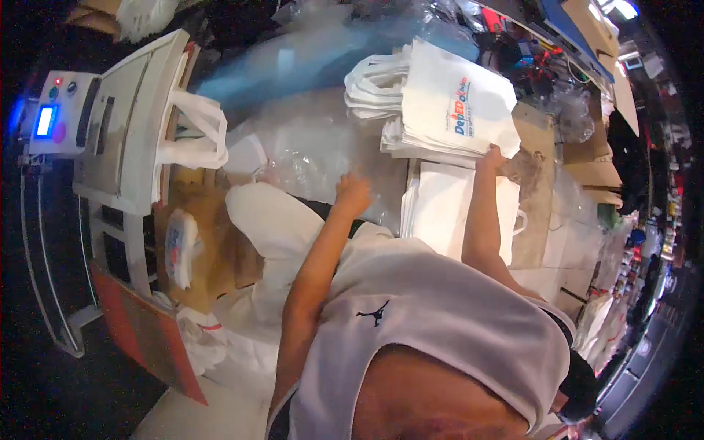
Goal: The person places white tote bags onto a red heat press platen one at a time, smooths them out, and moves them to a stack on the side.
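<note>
My right hand [492, 156] grips the near corner of a printed white tote bag [434, 104] that lies on top of a thick stack. This top bag bears blue and red printing, and the bundled handles [371, 85] point left. Below it is a second stack of plain white bags [448, 201], partly covered by my right forearm. My left hand [353, 193] hovers over clear plastic sheeting [308, 148], away from the bags. Its fingers look curled but blurred, and I see nothing in them. At the left, white bag handles [212, 129] stick out from a heat press [132, 121].
The press's control box [60, 113] has a lit screen. Beneath the press, a folded printed bag [181, 247] rests by a cardboard box [212, 269]. Brown cardboard [533, 220] lies under the bags at the right. Cluttered shelves [654, 231] line the right side.
</note>
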`<state>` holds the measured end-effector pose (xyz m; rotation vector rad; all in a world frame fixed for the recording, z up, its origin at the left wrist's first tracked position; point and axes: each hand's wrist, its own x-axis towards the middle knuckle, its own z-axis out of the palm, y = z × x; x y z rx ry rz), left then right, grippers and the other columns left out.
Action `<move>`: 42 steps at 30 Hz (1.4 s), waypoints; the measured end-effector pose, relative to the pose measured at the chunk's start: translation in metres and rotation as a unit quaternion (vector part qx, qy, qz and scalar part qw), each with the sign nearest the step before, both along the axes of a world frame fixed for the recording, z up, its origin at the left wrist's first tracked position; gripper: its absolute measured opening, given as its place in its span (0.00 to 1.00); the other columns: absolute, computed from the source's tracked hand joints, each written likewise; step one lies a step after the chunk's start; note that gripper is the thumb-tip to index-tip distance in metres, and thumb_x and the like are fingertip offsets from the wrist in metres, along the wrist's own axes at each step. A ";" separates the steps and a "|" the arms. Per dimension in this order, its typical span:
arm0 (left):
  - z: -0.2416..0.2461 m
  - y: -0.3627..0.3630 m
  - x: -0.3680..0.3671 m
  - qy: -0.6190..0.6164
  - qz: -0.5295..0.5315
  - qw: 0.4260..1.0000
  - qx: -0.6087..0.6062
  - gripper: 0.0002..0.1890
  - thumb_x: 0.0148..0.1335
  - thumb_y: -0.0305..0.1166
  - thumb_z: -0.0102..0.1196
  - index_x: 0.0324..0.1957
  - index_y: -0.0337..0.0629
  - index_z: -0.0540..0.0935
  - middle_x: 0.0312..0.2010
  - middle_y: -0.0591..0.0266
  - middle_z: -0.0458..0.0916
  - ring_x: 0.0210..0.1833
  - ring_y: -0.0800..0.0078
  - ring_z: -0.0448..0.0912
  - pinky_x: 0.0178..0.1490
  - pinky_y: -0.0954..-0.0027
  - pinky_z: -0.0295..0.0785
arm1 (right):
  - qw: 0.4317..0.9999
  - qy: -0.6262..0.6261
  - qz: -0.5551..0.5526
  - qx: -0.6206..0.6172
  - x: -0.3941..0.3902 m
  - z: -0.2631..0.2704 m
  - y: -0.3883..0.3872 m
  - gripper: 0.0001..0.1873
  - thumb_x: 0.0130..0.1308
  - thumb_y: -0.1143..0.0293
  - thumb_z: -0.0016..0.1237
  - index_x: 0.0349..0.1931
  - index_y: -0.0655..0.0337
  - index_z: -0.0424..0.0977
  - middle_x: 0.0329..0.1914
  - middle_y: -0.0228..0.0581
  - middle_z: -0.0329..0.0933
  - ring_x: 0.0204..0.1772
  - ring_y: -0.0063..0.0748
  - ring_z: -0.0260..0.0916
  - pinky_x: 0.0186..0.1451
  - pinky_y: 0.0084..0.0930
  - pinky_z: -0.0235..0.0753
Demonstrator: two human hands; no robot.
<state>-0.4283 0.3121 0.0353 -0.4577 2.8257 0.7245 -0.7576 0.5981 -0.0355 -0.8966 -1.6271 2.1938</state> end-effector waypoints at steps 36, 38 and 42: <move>-0.018 -0.035 0.074 0.089 0.180 0.957 0.210 0.16 0.56 0.35 0.64 0.46 0.41 0.80 0.43 0.47 0.80 0.50 0.47 0.77 0.54 0.53 0.73 | 0.407 0.259 0.555 0.678 0.083 0.077 -0.132 0.33 0.48 0.54 0.69 0.46 0.59 0.63 0.44 0.47 0.73 0.45 0.53 0.75 0.41 0.46 0.77; -0.016 -0.032 0.076 0.084 0.173 0.961 0.199 0.16 0.57 0.35 0.65 0.45 0.41 0.80 0.42 0.47 0.80 0.50 0.47 0.77 0.54 0.53 0.73 | 0.436 0.241 0.539 0.680 0.084 0.069 -0.131 0.31 0.48 0.50 0.68 0.41 0.58 0.65 0.38 0.43 0.73 0.43 0.51 0.75 0.38 0.45 0.73; -0.017 -0.033 0.077 0.082 0.177 0.959 0.203 0.16 0.58 0.36 0.64 0.45 0.39 0.80 0.42 0.47 0.81 0.47 0.50 0.79 0.52 0.55 0.74 | 0.439 0.196 0.554 0.680 0.077 0.067 -0.132 0.32 0.50 0.42 0.64 0.39 0.59 0.67 0.36 0.45 0.75 0.41 0.53 0.76 0.38 0.45 0.75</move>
